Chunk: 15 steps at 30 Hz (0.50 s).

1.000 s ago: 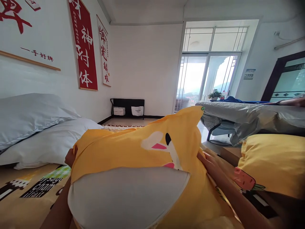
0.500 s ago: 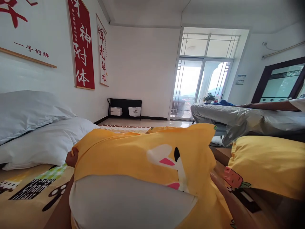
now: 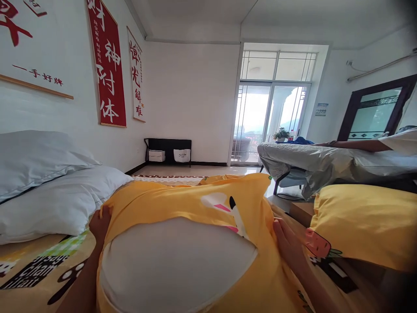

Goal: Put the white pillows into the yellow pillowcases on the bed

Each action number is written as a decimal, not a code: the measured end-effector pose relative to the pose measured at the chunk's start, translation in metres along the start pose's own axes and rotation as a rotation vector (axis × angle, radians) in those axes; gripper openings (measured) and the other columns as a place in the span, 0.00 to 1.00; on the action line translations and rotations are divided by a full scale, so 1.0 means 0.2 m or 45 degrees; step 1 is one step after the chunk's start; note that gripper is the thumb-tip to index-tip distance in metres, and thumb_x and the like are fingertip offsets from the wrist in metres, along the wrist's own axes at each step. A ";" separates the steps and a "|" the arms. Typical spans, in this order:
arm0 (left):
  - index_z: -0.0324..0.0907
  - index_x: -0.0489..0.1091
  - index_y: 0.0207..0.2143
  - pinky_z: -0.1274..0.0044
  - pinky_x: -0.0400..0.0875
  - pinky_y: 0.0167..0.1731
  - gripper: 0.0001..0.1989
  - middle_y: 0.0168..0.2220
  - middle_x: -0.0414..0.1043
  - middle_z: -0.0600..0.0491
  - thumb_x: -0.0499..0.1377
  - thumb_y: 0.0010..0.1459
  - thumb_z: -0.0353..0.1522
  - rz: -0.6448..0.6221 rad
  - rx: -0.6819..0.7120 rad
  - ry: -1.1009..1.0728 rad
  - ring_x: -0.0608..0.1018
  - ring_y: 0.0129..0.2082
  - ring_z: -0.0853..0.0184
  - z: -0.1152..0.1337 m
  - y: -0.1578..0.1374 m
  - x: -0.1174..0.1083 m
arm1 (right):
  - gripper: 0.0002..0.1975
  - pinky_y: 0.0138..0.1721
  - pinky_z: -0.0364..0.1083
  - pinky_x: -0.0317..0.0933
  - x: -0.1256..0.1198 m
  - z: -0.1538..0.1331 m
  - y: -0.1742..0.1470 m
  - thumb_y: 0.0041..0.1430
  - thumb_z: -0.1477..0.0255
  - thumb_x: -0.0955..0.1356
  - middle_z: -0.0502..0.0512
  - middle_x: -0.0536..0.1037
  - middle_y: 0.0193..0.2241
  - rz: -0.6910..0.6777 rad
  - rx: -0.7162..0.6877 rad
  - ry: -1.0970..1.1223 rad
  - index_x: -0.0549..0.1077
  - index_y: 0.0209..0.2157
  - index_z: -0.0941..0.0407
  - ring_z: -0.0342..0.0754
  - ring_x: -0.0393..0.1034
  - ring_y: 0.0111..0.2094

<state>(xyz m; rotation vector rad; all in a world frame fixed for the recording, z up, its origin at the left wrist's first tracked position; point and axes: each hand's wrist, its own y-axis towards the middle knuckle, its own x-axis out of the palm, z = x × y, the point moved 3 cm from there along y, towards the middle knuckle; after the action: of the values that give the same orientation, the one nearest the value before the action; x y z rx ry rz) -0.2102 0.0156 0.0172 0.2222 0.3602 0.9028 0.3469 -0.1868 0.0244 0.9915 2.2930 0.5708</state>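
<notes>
Since the frame half a second back, the far right corner of the yellow cover (image 3: pixel 185 200) has swung leftward on my feed, and my right hand (image 3: pixel 286 239), mostly hidden then, now shows along the cover's right side. My left hand (image 3: pixel 100 221) is curled tight, its fingers gathering a fold at the cover's left edge. My right has its fingertips against the cloth; whether they pinch it or only press, I can't tell from here. Between the two sits the white inner pillow (image 3: pixel 169 265), bulging from the cover's gaping mouth on my near side.

I judge the step in hand to be seating the pillow inside. The next move calls, I think, for an even pull on both edges and for drawing the near cloth over the bare white.

Underneath lies the printed sheet (image 3: pixel 35 269). White pillows (image 3: pixel 58 204) are stacked at left; at right lies a yellow pillow (image 3: pixel 368 221) beside a cardboard box (image 3: pixel 300 212). Further off, another person's arm (image 3: pixel 361 146) rests over a plastic-draped table (image 3: pixel 345 163).
</notes>
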 end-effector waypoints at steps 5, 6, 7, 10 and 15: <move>0.44 0.55 0.19 0.76 0.55 0.24 0.15 0.18 0.56 0.56 0.50 0.57 0.38 -0.098 0.049 -0.007 0.61 0.22 0.67 -0.02 -0.04 -0.01 | 0.23 0.24 0.44 0.59 0.01 -0.08 -0.02 0.55 0.47 0.59 0.50 0.73 0.23 -0.119 -0.031 -0.081 0.66 0.27 0.53 0.47 0.67 0.24; 0.44 0.55 0.19 0.76 0.55 0.24 0.15 0.18 0.56 0.56 0.50 0.57 0.37 -0.100 0.056 -0.003 0.61 0.22 0.67 -0.03 -0.04 -0.01 | 0.23 0.24 0.44 0.58 0.00 -0.10 -0.02 0.55 0.48 0.59 0.49 0.71 0.21 -0.105 -0.073 -0.112 0.65 0.25 0.53 0.46 0.65 0.23; 0.45 0.54 0.19 0.75 0.55 0.24 0.15 0.19 0.56 0.56 0.50 0.57 0.37 -0.091 0.059 0.005 0.61 0.22 0.67 -0.03 -0.04 -0.01 | 0.22 0.24 0.43 0.57 -0.01 -0.11 0.00 0.55 0.48 0.59 0.49 0.70 0.20 -0.054 -0.108 -0.139 0.64 0.24 0.53 0.46 0.64 0.22; 0.45 0.52 0.19 0.75 0.53 0.24 0.15 0.18 0.54 0.56 0.48 0.58 0.37 -0.040 0.049 0.039 0.59 0.21 0.67 -0.05 -0.02 -0.01 | 0.21 0.23 0.43 0.54 -0.07 -0.10 0.03 0.57 0.51 0.57 0.48 0.66 0.17 0.204 -0.130 -0.212 0.64 0.24 0.53 0.45 0.61 0.21; 0.45 0.53 0.19 0.75 0.51 0.24 0.15 0.18 0.52 0.57 0.49 0.57 0.38 -0.051 0.108 0.093 0.57 0.21 0.67 0.03 0.06 -0.06 | 0.19 0.22 0.43 0.47 -0.14 0.02 0.06 0.59 0.56 0.56 0.49 0.66 0.16 0.335 -0.298 -0.515 0.66 0.26 0.53 0.45 0.60 0.19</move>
<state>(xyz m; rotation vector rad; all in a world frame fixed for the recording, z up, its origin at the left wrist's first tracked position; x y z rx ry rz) -0.2238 0.0143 0.0286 0.2596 0.4701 0.8583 0.3715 -0.2005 0.0386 1.1774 1.7144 0.6596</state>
